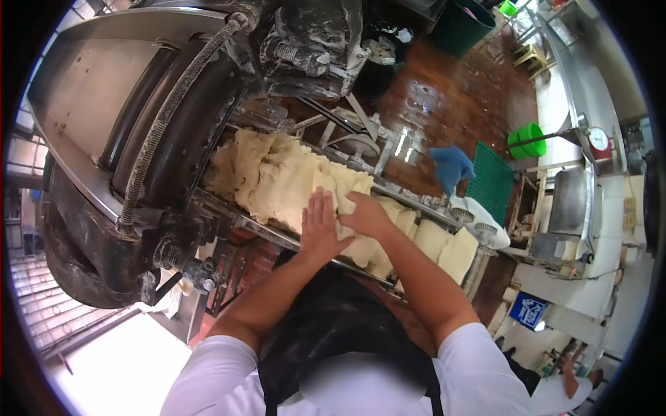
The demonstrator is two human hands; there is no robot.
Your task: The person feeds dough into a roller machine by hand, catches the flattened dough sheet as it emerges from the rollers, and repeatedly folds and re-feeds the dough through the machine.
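By the flat, open left hand (320, 227) and the bent-fingered right hand (368, 215), the dough (277, 177) seems to be pressed; whether the right pinches it cannot be told. It is laid beside the roller (184, 132); even support is called for next.

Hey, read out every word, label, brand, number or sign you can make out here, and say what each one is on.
No text is readable here.
Blue panel: white markings, too blurred to read.
Round dial: any markings too small to read.
Roller machine: no lettering I can make out.
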